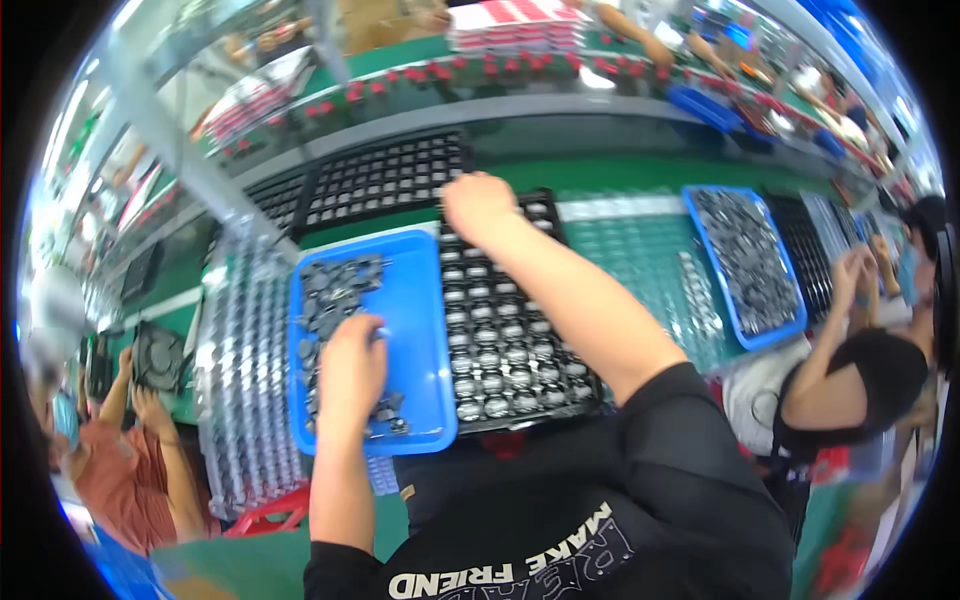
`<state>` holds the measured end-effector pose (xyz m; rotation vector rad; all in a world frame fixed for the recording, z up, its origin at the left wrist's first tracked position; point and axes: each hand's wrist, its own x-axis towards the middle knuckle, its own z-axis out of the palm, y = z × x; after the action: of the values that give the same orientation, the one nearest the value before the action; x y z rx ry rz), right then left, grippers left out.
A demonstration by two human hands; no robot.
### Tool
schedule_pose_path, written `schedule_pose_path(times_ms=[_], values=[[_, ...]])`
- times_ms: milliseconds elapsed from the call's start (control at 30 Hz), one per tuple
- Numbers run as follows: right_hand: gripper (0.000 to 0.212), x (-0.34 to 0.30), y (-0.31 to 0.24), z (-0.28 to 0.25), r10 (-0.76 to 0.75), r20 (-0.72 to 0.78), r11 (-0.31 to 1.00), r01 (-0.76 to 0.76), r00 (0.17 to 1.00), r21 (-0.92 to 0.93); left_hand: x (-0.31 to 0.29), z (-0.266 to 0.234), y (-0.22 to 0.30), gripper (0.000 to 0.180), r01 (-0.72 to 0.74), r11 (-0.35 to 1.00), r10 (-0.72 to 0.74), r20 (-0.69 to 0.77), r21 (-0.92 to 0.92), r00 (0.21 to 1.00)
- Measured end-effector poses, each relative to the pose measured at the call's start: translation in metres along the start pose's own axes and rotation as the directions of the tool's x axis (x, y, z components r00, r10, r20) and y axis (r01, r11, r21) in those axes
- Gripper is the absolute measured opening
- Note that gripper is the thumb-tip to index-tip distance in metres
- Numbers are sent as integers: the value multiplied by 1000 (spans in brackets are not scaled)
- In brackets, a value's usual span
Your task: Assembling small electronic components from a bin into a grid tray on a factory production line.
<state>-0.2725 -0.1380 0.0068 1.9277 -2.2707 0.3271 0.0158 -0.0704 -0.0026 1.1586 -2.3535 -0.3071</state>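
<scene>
1. From my end of the link, I have the left hand [352, 365] over the blue bin [418, 330], fingers bent; something dark shows at the thumb side, but I cannot tell whether it is gripped.
2. The small dark parts [335, 285] lie in that bin, mostly ahead of the left hand and along its left side, with a few just nearer me, to its right.
3. Over to the right hand [480, 205]: it's curled at the far end of the black tray [530, 418]; its fingertips are hidden, so I can't call it clenched, released or grasping.
4. That pocketed tray runs from beneath the right hand back toward me, directly right of the blue bin.
5. Clear ribbed trays [240, 370] lie left of the left hand, beyond the bin wall.
6. My read on handling: the parts look light and stiff, probably hard plastic, perhaps a little slippery. I'd pinch one by its outer edges, thumb against forefinger, gently, sparing any fine detail.
</scene>
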Motion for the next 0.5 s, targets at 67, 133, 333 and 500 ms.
schedule_pose_path(times_ms=[67, 133, 333, 500], values=[[22, -3, -7, 2, 22, -55, 999, -23, 998, -26, -5, -12, 8, 24, 55, 992, -59, -28, -113, 998], [23, -8, -12, 3, 37, -49, 999, -38, 998, -10, -11, -16, 10, 19, 189, 928, -188, 34, -321, 982], [26, -20, 10, 15, 67, -51, 995, -63, 996, 75, -25, -6, 15, 18, 289, 629, -286, 130, -722, 949], [30, -116, 56, -48, 75, -100, 901, -24, 992, 432, -51, -7, 4, 21, 213, 582, -294, 41, -784, 955]])
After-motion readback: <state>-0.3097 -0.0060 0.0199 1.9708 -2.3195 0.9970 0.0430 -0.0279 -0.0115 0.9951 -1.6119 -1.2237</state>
